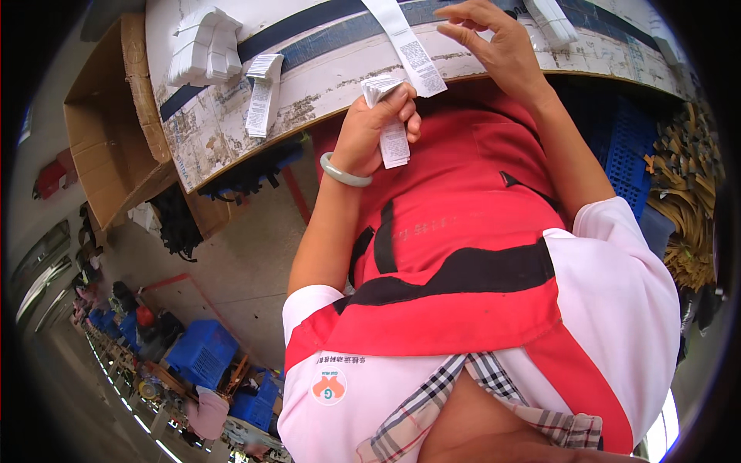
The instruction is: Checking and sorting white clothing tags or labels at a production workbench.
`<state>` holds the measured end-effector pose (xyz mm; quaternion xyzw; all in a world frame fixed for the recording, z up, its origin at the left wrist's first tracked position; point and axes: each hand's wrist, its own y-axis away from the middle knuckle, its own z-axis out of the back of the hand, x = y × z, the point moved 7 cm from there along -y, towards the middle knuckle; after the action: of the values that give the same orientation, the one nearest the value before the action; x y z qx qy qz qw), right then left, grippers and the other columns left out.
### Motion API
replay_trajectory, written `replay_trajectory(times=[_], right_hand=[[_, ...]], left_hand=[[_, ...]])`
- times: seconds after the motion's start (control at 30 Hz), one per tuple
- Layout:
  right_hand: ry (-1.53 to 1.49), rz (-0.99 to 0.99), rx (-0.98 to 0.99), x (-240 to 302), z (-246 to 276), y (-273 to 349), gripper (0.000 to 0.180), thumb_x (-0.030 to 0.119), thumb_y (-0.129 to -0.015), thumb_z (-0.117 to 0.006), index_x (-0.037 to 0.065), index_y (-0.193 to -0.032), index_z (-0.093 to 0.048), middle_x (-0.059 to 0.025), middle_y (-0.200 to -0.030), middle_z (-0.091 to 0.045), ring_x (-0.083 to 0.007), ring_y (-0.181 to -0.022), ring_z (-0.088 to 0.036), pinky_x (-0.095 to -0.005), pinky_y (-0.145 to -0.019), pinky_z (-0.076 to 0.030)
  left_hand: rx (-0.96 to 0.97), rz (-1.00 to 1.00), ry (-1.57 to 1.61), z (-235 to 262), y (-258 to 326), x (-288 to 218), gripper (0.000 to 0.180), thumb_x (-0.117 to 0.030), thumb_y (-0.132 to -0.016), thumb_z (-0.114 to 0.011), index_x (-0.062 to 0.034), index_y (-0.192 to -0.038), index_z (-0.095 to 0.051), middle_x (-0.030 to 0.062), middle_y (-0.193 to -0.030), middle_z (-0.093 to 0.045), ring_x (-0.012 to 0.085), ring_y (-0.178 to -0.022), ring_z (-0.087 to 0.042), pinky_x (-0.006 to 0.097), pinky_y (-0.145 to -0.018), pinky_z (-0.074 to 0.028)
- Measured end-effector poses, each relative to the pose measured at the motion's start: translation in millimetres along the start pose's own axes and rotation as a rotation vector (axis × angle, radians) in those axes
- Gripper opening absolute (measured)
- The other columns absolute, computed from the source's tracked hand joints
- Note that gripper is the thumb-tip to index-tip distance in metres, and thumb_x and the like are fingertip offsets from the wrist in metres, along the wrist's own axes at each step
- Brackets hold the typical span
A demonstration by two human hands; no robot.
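My left hand (pixel 378 127), a pale bangle (pixel 345 171) at its wrist, is closed round a folded stack of printed white labels (pixel 394 147) just off the table's front edge. The stack sticks out above and below my fist. Beside it, a long printed white label strip (pixel 413 58) runs across the table and its end reaches past the edge. To the right of that strip, my right hand (pixel 498 42) is raised over the table with thumb and fingers apart and nothing between them.
The worn white table (pixel 220 150) carries a smaller label bundle (pixel 263 96) and a large stack of white labels (pixel 202 48) on the left. Another white bundle (pixel 551 21) lies at the far right. A cardboard box (pixel 108 116) stands left; a blue crate (pixel 621 147) sits below right.
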<state>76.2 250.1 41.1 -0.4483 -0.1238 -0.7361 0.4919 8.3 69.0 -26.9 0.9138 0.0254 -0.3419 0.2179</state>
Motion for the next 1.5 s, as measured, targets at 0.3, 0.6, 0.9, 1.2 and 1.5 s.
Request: replay_trajectory(times=[0.3, 0.6, 0.9, 1.2, 1.5], right_hand=[[0.382, -0.063, -0.242, -27.1, 38.6, -4.2, 0.014, 0.017, -0.078, -0.075, 0.004, -0.08, -0.072, -0.0115, -0.084, -0.063, -0.0271, -0.078, -0.059, -0.0367, -0.072, -0.047], [-0.162, 0.4, -0.161, 28.7, -16.5, -20.3, 0.016, 0.014, -0.078, -0.075, 0.007, -0.092, -0.072, -0.0097, -0.093, -0.061, -0.0274, -0.088, -0.057, -0.0373, -0.076, -0.047], [0.138, 0.286, -0.044, 10.9, -41.5, -19.9, 0.012, 0.014, -0.075, -0.076, 0.008, -0.084, -0.072, -0.0092, -0.091, -0.061, -0.0283, -0.087, -0.057, -0.0369, -0.076, -0.047], [-0.256, 0.076, 0.227, 49.4, -36.9, -15.2, 0.015, 0.011, -0.089, -0.068, 0.003, -0.101, -0.07, -0.0033, -0.097, -0.063, -0.0103, -0.086, -0.059, -0.0241, -0.077, -0.048], [-0.283, 0.077, 0.292, 37.8, -43.3, -6.2, 0.015, 0.012, -0.091, -0.066, 0.001, -0.101, -0.069, -0.0036, -0.091, -0.064, -0.011, -0.082, -0.058, -0.0242, -0.075, -0.048]], left_hand=[[0.061, 0.032, 0.242, -7.1, -0.4, -3.4, 0.017, -0.019, -0.101, -0.05, -0.0019, -0.102, -0.053, 0.0001, -0.073, -0.044, 0.0067, -0.057, -0.038, 0.02, -0.048, -0.033], [-0.012, 0.008, 0.125, -1.3, -0.7, -4.3, 0.018, -0.019, -0.1, -0.053, -0.0006, -0.102, -0.055, 0.0001, -0.071, -0.046, 0.0056, -0.054, -0.037, 0.02, -0.046, -0.033], [-0.388, -0.421, -0.443, 24.9, 3.2, -40.9, 0.025, -0.004, -0.085, -0.071, 0.0002, -0.109, -0.066, 0.0064, -0.088, -0.067, 0.0059, -0.063, -0.055, 0.021, -0.051, -0.042], [-0.384, -0.647, -0.667, 16.8, 11.2, -65.1, 0.024, 0.007, -0.079, -0.06, 0.0004, -0.101, -0.069, 0.0012, -0.081, -0.068, 0.0089, -0.073, -0.061, 0.025, -0.066, -0.051], [-0.335, -0.605, -0.499, 9.3, 9.7, -60.9, 0.02, 0.002, -0.083, -0.066, 0.0013, -0.103, -0.07, 0.0037, -0.068, -0.063, 0.0083, -0.053, -0.055, 0.021, -0.047, -0.041]])
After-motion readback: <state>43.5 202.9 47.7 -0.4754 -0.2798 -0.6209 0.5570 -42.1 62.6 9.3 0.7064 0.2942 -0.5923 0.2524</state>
